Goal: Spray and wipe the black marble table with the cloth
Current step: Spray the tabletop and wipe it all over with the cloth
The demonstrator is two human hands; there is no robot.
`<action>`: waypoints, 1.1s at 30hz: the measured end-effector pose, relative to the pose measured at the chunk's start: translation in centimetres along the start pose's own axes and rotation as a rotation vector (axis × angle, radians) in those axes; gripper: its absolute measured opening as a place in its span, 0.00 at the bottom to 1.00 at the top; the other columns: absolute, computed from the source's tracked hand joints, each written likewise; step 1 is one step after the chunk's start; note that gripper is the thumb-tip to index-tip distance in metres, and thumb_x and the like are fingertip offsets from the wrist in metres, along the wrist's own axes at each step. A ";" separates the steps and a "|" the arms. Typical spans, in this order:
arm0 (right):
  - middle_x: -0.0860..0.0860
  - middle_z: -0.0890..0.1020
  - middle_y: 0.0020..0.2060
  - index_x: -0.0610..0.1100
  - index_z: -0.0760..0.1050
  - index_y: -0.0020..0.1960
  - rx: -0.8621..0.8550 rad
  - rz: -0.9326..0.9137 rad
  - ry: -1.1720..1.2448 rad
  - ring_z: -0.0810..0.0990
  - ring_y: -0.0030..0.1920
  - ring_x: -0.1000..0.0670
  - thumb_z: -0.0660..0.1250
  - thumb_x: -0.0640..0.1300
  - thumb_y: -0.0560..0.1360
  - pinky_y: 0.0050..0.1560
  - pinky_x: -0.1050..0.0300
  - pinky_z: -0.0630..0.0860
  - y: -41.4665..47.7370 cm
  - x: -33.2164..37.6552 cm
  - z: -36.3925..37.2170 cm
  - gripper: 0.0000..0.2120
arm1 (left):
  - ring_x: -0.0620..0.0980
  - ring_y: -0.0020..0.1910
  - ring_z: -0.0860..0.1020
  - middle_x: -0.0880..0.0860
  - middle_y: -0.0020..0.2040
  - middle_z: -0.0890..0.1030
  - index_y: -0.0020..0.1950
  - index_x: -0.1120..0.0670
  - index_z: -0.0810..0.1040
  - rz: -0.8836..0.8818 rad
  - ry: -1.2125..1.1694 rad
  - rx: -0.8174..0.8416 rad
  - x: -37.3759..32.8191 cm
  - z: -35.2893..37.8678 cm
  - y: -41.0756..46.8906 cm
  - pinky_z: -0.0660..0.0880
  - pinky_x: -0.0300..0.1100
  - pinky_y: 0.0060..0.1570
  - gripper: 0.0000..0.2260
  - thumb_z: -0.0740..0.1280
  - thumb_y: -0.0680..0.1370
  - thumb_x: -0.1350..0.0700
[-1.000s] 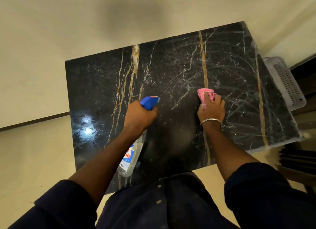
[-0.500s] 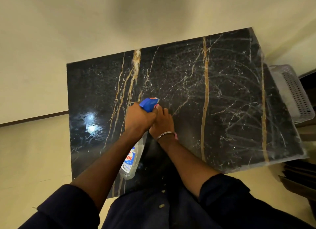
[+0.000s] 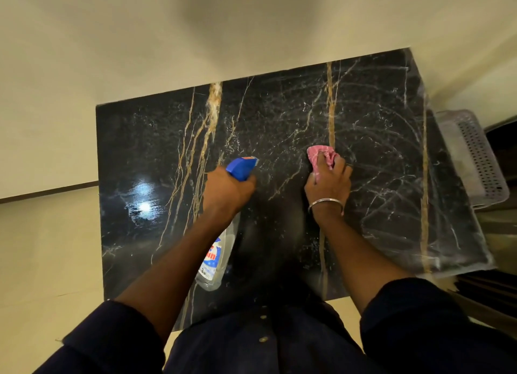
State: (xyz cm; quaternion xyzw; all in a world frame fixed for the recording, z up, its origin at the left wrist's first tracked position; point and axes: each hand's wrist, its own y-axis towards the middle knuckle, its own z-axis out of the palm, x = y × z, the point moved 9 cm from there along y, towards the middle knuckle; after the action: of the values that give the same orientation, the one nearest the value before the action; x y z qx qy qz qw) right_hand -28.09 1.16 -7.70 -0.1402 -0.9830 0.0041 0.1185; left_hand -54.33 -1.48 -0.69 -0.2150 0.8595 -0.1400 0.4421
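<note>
The black marble table [image 3: 140, 150] with gold and white veins fills the middle of the head view, its right half streaked with curved wet wipe marks. My left hand [image 3: 226, 192] grips a clear spray bottle [image 3: 216, 256] with a blue trigger head, its nozzle pointing away from me over the table's centre. My right hand [image 3: 328, 185], with a metal bangle on the wrist, presses a bunched pink cloth [image 3: 320, 154] onto the marble just right of centre, beside a gold vein.
A pale perforated plastic basket [image 3: 475, 155] sits past the table's right edge. Dark furniture [image 3: 492, 284] stands at the lower right. Cream floor [image 3: 47, 248] surrounds the table on the left and the far side. A ceiling light reflects on the table's left part.
My right hand with the cloth swept left until it was next to my left hand, then back right to near the gold vein. My left hand and bottle stayed roughly in place.
</note>
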 end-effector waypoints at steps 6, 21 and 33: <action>0.40 0.71 0.63 0.49 0.67 0.70 0.056 -0.162 -0.018 0.72 0.52 0.41 0.64 0.46 0.71 0.47 0.50 0.71 -1.9 7.9 2.3 0.27 | 0.44 0.28 0.73 0.50 0.33 0.75 0.45 0.56 0.75 -0.015 0.031 -0.037 -0.1 0.0 0.4 0.70 0.35 0.29 0.08 0.71 0.73 0.53; 0.40 0.71 0.62 0.49 0.68 0.70 0.036 -0.158 -0.102 0.71 0.55 0.38 0.66 0.48 0.71 0.51 0.47 0.72 4.8 4.3 0.7 0.27 | 0.46 0.28 0.72 0.50 0.30 0.73 0.41 0.56 0.74 -0.062 -0.021 -0.096 0.7 -3.3 3.3 0.71 0.39 0.31 0.07 0.70 0.72 0.55; 0.41 0.71 0.65 0.50 0.68 0.69 0.083 -0.258 -0.020 0.71 0.55 0.41 0.65 0.46 0.72 0.48 0.50 0.72 1.9 15.7 3.9 0.25 | 0.44 0.27 0.71 0.48 0.29 0.72 0.38 0.53 0.73 -0.072 -0.047 -0.125 0.6 -4.5 3.6 0.68 0.36 0.29 0.08 0.71 0.73 0.55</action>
State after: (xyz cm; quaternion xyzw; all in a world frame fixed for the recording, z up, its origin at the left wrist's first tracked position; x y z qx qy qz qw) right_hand -43.10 7.37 -7.95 -0.0073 -0.9930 0.0306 0.1137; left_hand -59.23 1.62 -0.12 -0.2761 0.8476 -0.0970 0.4427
